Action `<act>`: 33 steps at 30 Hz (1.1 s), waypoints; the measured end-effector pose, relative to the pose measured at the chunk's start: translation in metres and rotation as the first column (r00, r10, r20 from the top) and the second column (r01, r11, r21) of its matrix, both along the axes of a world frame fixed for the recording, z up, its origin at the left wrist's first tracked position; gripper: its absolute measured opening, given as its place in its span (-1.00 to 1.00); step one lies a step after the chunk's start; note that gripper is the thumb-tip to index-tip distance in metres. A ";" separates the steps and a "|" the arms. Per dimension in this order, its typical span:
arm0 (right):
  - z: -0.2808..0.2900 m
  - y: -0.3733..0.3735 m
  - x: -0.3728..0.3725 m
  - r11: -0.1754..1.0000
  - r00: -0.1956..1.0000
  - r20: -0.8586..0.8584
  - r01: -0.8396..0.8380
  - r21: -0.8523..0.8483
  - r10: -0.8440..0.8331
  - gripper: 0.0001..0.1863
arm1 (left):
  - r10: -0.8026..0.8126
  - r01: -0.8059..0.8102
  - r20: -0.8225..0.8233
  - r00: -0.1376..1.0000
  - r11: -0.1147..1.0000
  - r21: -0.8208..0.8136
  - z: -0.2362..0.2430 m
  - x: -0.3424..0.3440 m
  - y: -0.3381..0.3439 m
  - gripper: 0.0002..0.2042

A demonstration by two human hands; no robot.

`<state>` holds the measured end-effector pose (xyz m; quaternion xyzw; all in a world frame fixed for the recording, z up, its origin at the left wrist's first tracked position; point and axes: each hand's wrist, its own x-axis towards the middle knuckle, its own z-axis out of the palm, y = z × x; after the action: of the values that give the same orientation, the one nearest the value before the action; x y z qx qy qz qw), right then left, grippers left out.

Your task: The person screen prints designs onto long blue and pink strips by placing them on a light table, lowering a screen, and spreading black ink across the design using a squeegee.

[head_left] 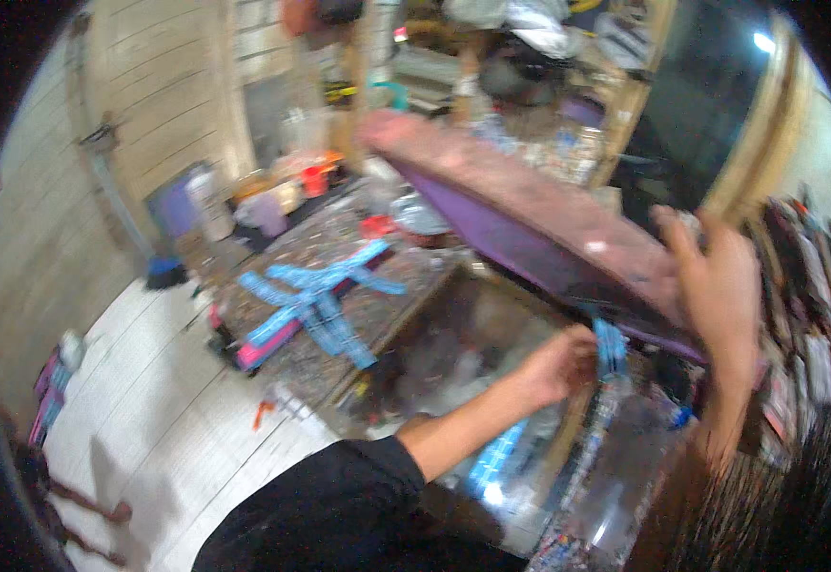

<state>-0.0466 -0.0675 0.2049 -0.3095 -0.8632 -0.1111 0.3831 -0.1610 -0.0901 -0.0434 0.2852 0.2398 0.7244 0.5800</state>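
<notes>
My right hand (pixel 720 276) grips the near end of a long, raised board (pixel 530 200) with a worn pink top and purple side, held tilted above a dark work surface (pixel 434 343). My left hand (pixel 558 367) is curled below the board, beside a blue patterned strip (pixel 611 343) at the right edge of that surface; what its fingers hold is too blurred to make out. Another blue patterned piece (pixel 496 448) lies lower on the surface, near my left forearm.
Blue strips (pixel 329 319) lie on a stained bench at left, with cups (pixel 267 214) and containers behind. Stacked frames (pixel 806 315) lean at right. A broom (pixel 163 267) stands left. Another person's legs (pixel 82 505) show at lower left. A dark doorway (pixel 682 105) is behind.
</notes>
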 end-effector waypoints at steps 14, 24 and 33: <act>0.031 0.163 0.018 0.994 0.982 0.167 -0.094 0.053 0.084 -0.62 | -0.313 -0.531 -0.948 -0.050 0.813 -0.240 -0.078 -0.264 -0.272 -0.77; 0.054 0.068 -0.031 0.973 0.970 0.214 -0.069 -0.219 0.117 -0.44 | -0.640 -0.760 -0.483 -0.598 0.645 0.087 -0.011 -0.378 -0.378 -0.58; 0.040 0.209 0.031 0.984 0.978 0.119 -0.162 -0.073 0.170 -0.37 | 0.323 0.129 -0.934 -0.153 0.943 0.305 -0.106 0.113 -0.117 -0.68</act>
<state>-0.0157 0.1416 0.2446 -0.2407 -0.9113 -0.0709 0.3263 -0.0478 -0.2070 -0.1492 0.7963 0.5035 0.3236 0.0878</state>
